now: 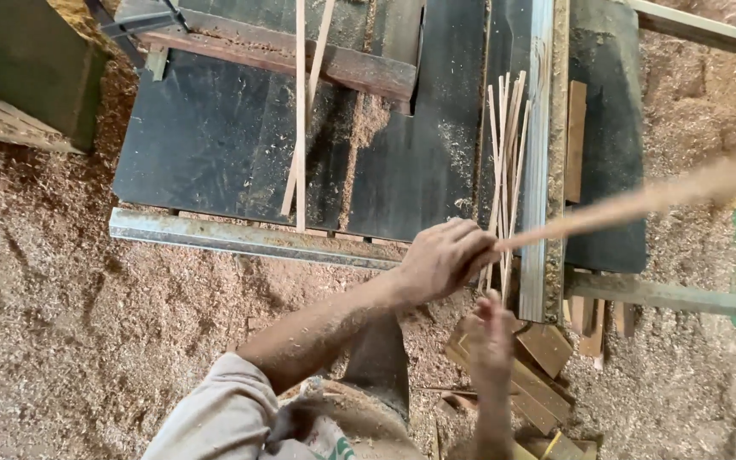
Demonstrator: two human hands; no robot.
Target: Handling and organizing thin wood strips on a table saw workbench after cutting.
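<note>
You're holding a long wooden stick (641,203), and it's blurring out to the right over the dark saw table (215,136) and the sawdust beyond. Your left hand (443,258) is wrapping closed around its near end, knuckles up, right at the table's front edge. Your right hand (489,336) is hanging just below, smeared by motion; I can't tell whether those fingers are curled or spread, and it doesn't look to be touching the stick.

My read on doing this well: you're gripping at the very end, so the far tip is swinging wide. Keep the wrist firm, and keep the stick apart from the bundle of thin strips (504,170) lying just beside your fist, against the metal fence rail (538,128).

Counting now: one stick in hand. Two long slats (301,111) are crossing each other further left on the table. The bundle is holding several strips, too overlapped to count surely. One short board (576,140) is lying right of the rail. Offcut blocks (530,375) are piling by your knee, at least three. Sawdust (61,290) is covering the floor.
</note>
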